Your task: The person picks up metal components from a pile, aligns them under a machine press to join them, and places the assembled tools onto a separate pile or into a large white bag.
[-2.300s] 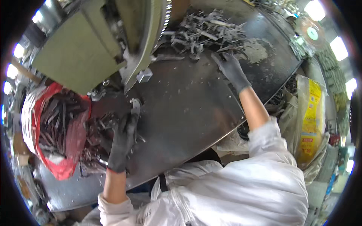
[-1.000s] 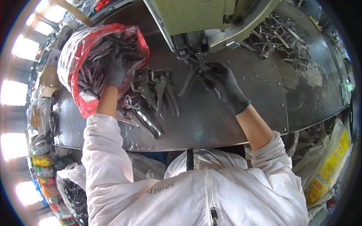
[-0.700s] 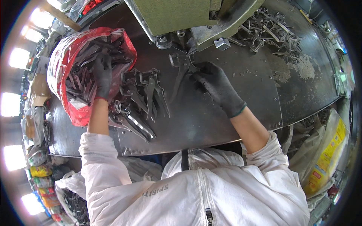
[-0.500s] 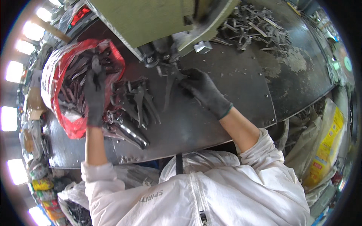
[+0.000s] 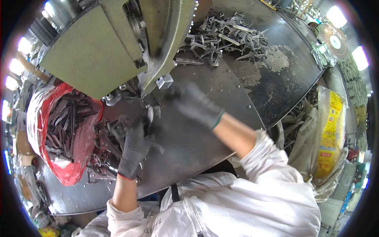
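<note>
My left hand [image 5: 135, 147], in a dark grey glove, is closed just below the machine's tooling [image 5: 147, 104]. A curved dark metal handle piece [image 5: 158, 147] sticks out beside its fingers, partly hidden and blurred. My right hand [image 5: 195, 103], gloved alike, hovers over the table right of the tooling; motion smears its fingers, so any grip on something cannot be made out. Left of my left hand stands a red-and-white bag [image 5: 33, 126] filled with dark metal pieces [image 5: 65, 122]. More handle-like metal parts [image 5: 108, 140] lie between bag and hand.
A large green machine body [image 5: 90, 51] overhangs the dark metal table [image 5: 197, 146]. At the far side is a heap of grey metal parts [image 5: 225, 37]. A yellow-and-white sack [image 5: 329, 130] stands beyond the table's right edge.
My left hand has come out of the bag and moved right to the tooling. My right hand has drawn away from the tooling. The view has turned and shifted rightward.
</note>
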### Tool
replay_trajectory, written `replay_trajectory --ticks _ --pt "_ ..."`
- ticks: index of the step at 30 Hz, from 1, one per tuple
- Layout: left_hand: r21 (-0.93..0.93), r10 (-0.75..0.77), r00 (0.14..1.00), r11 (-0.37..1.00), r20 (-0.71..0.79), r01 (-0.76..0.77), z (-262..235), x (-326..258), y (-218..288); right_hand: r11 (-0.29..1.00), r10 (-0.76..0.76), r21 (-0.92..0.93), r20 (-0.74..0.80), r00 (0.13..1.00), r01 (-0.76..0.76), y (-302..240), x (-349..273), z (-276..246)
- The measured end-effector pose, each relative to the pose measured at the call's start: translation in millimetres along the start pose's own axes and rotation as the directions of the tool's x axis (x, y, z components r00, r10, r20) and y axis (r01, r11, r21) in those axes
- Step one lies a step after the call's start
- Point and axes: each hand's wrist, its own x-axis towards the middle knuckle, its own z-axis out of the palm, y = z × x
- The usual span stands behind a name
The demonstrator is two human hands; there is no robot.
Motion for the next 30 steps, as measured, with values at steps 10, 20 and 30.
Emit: replay_trajectory --ticks 10,20,30 --pt "-0.463 -0.632 0.762 0.639 0.141 0.615 -4 7 -7 0.293 0.220 -0.918 -0.207 0.953 -0.267 210 116 -186" --pt "-0.589 -0.635 0.753 0.547 0.171 0.595 -11 -9 -1 0.348 0.031 -0.932 0.116 0.993 0.098 195 100 -204" --pt "-0.672 -0.615 0.769 0.496 0.174 0.549 -28 7 13 0.703 -0.191 -0.699 -0.003 0.982 0.134 94 87 -135"
